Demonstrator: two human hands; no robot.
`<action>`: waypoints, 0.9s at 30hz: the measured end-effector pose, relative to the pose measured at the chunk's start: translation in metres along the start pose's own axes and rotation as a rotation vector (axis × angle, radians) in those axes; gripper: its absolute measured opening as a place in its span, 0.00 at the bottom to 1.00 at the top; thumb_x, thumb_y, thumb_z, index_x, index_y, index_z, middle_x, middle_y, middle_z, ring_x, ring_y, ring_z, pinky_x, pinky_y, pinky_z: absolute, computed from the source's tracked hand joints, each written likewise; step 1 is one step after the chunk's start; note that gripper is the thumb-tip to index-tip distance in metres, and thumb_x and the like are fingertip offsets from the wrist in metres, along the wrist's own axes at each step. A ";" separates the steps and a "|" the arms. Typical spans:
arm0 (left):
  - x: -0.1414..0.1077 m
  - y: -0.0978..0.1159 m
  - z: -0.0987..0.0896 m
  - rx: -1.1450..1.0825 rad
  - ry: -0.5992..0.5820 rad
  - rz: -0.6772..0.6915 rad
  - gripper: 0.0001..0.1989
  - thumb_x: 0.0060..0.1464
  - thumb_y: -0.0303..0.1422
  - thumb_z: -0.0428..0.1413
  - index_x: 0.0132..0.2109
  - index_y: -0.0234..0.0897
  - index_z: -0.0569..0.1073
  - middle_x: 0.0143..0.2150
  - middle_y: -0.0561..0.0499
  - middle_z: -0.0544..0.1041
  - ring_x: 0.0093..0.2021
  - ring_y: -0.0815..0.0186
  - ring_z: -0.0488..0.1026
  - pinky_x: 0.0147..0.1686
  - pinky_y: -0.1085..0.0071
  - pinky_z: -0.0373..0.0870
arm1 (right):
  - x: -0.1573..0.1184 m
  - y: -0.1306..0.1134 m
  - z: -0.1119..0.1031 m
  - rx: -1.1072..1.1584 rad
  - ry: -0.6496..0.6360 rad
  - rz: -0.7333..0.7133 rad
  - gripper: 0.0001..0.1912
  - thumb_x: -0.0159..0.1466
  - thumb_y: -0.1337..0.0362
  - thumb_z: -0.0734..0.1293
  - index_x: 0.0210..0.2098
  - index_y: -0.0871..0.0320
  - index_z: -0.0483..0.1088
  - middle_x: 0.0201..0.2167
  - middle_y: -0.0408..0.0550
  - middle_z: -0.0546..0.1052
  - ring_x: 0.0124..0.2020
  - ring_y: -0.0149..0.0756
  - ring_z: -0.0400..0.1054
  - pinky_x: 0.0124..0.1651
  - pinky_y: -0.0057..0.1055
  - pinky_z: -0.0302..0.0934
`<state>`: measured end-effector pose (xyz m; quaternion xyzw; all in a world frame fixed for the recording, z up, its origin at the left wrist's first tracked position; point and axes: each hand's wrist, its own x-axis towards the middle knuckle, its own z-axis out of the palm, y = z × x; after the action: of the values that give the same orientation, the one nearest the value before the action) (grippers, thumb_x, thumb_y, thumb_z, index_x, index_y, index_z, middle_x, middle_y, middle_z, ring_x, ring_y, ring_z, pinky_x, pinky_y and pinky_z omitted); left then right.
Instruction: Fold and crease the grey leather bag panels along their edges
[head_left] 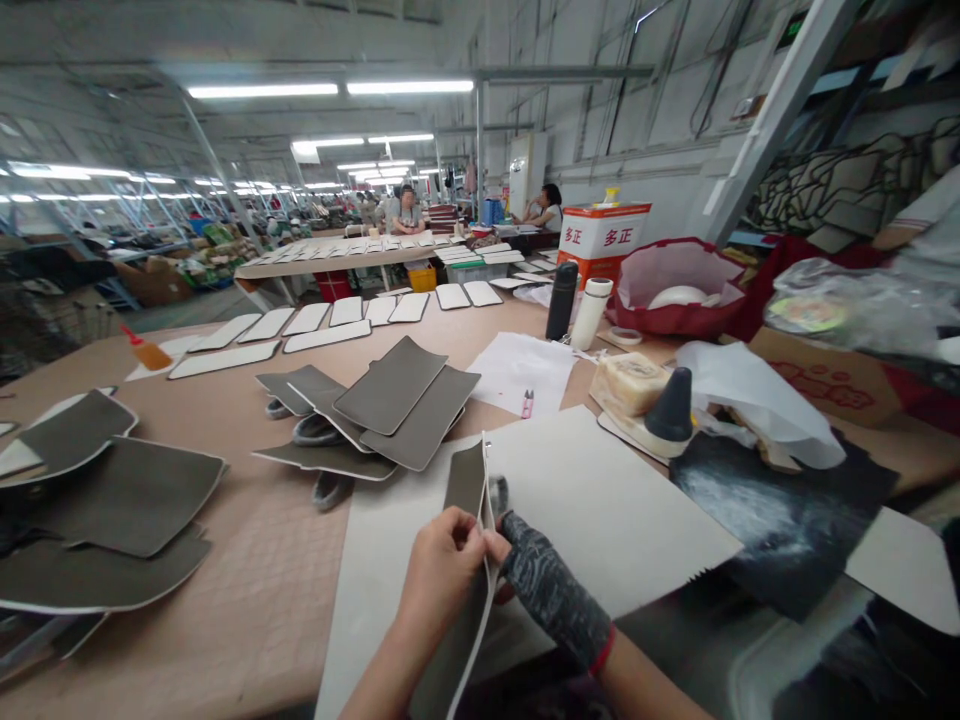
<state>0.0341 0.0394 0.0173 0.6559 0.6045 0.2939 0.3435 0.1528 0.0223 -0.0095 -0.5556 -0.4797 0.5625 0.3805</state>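
Your right hand [551,590] wears a glove [551,585] mottled charcoal and grey, with a red band [602,650] at the wrist. The panel [465,510] between your hands is taupe-grey, edged in white. The sheet [600,510] beside it is off-white. Farther off, the box [604,240] is white and orange with red characters, and the bag [675,290] is red with a pale lining.

Head camera looks forward, down across work table [247,520], close range.
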 end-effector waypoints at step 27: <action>-0.005 0.031 -0.023 -0.382 -0.078 -0.053 0.07 0.41 0.34 0.52 0.22 0.38 0.62 0.15 0.58 0.64 0.17 0.71 0.64 0.19 0.76 0.59 | 0.034 -0.037 -0.057 -0.305 0.078 -0.361 0.17 0.55 0.60 0.62 0.43 0.60 0.67 0.39 0.50 0.75 0.42 0.41 0.67 0.47 0.38 0.61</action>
<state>0.0337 0.0354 0.0560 0.5735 0.5412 0.3683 0.4925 0.2023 0.0711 0.0211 -0.5331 -0.6358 0.3845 0.4047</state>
